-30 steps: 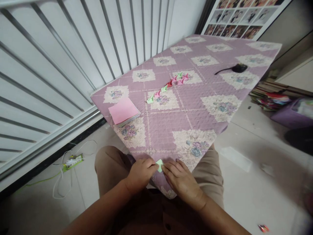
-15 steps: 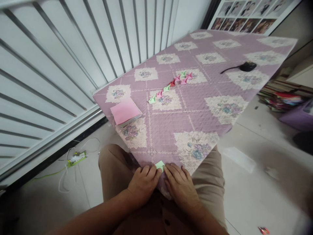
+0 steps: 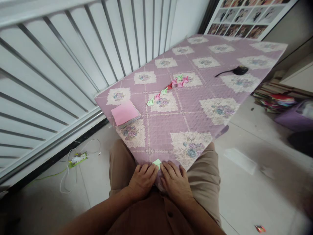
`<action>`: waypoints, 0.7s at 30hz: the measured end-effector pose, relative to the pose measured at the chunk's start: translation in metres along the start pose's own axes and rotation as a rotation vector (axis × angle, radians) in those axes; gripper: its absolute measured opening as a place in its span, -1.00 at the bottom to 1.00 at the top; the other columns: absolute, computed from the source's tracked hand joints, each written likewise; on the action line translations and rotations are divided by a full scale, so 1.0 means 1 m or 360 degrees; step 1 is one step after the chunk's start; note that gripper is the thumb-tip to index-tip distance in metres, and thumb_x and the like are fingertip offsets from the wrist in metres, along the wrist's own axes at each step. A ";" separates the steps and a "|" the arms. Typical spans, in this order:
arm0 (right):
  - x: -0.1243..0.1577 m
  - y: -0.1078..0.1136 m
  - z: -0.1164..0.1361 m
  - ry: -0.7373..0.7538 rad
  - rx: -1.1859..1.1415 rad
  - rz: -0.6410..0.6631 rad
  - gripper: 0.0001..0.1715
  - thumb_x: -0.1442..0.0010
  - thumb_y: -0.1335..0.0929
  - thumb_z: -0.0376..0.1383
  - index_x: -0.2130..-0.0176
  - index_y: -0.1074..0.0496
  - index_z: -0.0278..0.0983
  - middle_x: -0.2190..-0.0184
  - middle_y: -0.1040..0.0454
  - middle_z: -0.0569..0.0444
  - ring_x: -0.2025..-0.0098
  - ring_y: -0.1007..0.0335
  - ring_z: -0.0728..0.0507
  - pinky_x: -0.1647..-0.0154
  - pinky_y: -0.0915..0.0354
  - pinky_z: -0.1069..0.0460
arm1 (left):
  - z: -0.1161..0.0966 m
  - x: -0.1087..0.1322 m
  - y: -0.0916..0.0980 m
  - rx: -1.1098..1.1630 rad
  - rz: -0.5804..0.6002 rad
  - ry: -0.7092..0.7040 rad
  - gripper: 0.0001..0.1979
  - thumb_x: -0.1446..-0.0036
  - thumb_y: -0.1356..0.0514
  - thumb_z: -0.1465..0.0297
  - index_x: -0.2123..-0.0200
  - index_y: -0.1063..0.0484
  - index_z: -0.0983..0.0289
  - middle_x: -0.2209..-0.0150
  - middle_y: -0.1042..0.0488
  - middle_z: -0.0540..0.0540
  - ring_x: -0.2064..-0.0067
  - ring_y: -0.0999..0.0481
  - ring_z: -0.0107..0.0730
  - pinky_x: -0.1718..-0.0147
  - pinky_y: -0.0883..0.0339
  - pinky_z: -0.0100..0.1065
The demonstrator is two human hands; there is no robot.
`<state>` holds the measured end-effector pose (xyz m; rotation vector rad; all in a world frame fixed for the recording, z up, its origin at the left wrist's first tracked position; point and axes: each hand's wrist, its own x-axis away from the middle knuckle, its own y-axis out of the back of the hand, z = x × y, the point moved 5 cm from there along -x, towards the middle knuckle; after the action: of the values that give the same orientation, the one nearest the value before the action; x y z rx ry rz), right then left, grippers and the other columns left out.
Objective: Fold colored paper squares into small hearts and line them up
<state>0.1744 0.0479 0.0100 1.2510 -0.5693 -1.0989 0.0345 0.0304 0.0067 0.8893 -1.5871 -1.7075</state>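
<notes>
A small, light-green piece of folded paper (image 3: 157,163) lies at the near corner of the cloth-covered table. My left hand (image 3: 144,179) grips its left side, fingers bent and close together. On the other side, my right hand (image 3: 176,179) has its fingertips on the paper's right edge. Both hands rest on the table and partly cover the lower part of the paper. Farther up the cloth, a row of small folded paper pieces in green (image 3: 150,102), pink (image 3: 157,96) and red (image 3: 169,86) runs toward the back.
A pad of square paper with a pink top sheet (image 3: 126,113) lies near the table's left edge. A black object with a cord (image 3: 240,70) sits at the far right of the floral tablecloth (image 3: 166,127). White slatted panels (image 3: 73,65) border the left. A power strip (image 3: 78,159) lies on the floor.
The camera view has shifted slightly, so the table appears a little displaced. Both hands stay at the green paper, with only slight finger movement.
</notes>
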 end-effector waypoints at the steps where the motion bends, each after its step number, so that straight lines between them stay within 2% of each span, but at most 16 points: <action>1: -0.003 0.002 0.000 -0.0010 -0.0018 -0.0006 -0.63 -0.22 -0.30 -0.22 -0.03 -0.42 -0.18 -0.01 -0.47 -0.01 -0.07 -0.26 -0.23 -0.14 0.02 -0.21 | 0.000 -0.001 0.001 0.0030 0.0020 0.0027 -0.57 -0.28 0.02 0.35 -0.20 -0.19 0.22 -0.11 -0.34 0.19 0.04 -0.31 -0.24 0.16 -0.18 -0.21; 4: -0.016 0.010 -0.003 -0.0102 -0.0056 -0.0005 -0.78 -0.22 -0.31 -0.24 0.13 -0.48 -0.13 0.13 -0.51 0.04 0.05 -0.32 -0.20 -0.05 -0.06 -0.16 | -0.002 -0.001 0.002 0.0083 0.0032 0.0098 -0.58 -0.26 -0.01 0.37 -0.19 -0.21 0.21 -0.11 -0.35 0.19 0.05 -0.33 -0.22 0.19 -0.19 -0.21; 6: -0.027 0.013 -0.006 -0.0203 -0.0033 0.0058 -0.88 -0.21 -0.33 -0.24 0.30 -0.49 -0.15 0.26 -0.50 0.05 0.15 -0.33 -0.18 0.09 -0.11 -0.11 | -0.004 0.000 0.003 0.0112 0.0045 0.0148 -0.58 -0.24 -0.03 0.39 -0.17 -0.23 0.21 -0.11 -0.34 0.19 0.05 -0.33 -0.20 0.19 -0.20 -0.19; 8: -0.036 0.014 -0.007 -0.0251 -0.0025 0.0171 -0.89 -0.18 -0.35 -0.22 0.37 -0.45 -0.18 0.31 -0.48 0.04 0.21 -0.32 -0.18 0.20 -0.11 -0.07 | -0.004 -0.001 0.005 0.0179 0.0079 0.0193 -0.58 -0.23 -0.04 0.39 -0.16 -0.24 0.22 -0.11 -0.34 0.20 0.04 -0.33 -0.18 0.18 -0.22 -0.18; 11: -0.047 0.017 -0.011 -0.0315 -0.0065 0.0289 -0.92 -0.14 -0.38 -0.23 0.33 -0.42 -0.19 0.31 -0.47 0.06 0.20 -0.32 -0.17 0.24 -0.07 -0.04 | 0.002 -0.009 0.011 0.0391 0.0149 0.0262 -0.63 -0.23 -0.05 0.41 -0.11 -0.29 0.21 -0.06 -0.38 0.14 0.05 -0.35 -0.20 0.16 -0.26 -0.21; 15: -0.056 0.016 -0.013 -0.0329 -0.0078 0.0442 -0.86 -0.12 -0.39 -0.25 0.26 -0.39 -0.19 0.25 -0.47 0.07 0.15 -0.32 -0.18 0.24 -0.05 -0.02 | 0.020 -0.029 0.016 0.0761 0.0251 0.0419 -0.81 -0.26 -0.02 0.43 0.16 -0.42 0.24 0.15 -0.46 0.08 0.13 -0.40 -0.31 0.13 -0.29 -0.30; 18: -0.060 0.013 -0.014 -0.0323 -0.0059 0.0515 -0.85 -0.11 -0.39 -0.25 0.25 -0.39 -0.20 0.23 -0.48 0.05 0.14 -0.32 -0.19 0.25 -0.04 -0.02 | 0.035 -0.044 0.015 0.0806 0.0324 0.0625 -0.87 -0.22 -0.08 0.39 0.19 -0.38 0.26 0.17 -0.45 0.10 0.15 -0.44 -0.29 0.19 -0.31 -0.32; 21: -0.060 0.012 -0.015 -0.0306 -0.0053 0.0510 -0.86 -0.12 -0.39 -0.24 0.26 -0.39 -0.19 0.22 -0.48 0.04 0.14 -0.31 -0.18 0.26 -0.03 -0.02 | 0.039 -0.056 0.013 0.0751 0.0472 0.0591 -0.85 -0.16 -0.14 0.36 0.19 -0.36 0.26 0.14 -0.45 0.15 0.13 -0.45 -0.22 0.20 -0.31 -0.29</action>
<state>0.1661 0.1072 0.0297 0.9895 -0.8620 -0.9574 0.0345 0.0978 0.0247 1.0577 -1.7776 -0.9134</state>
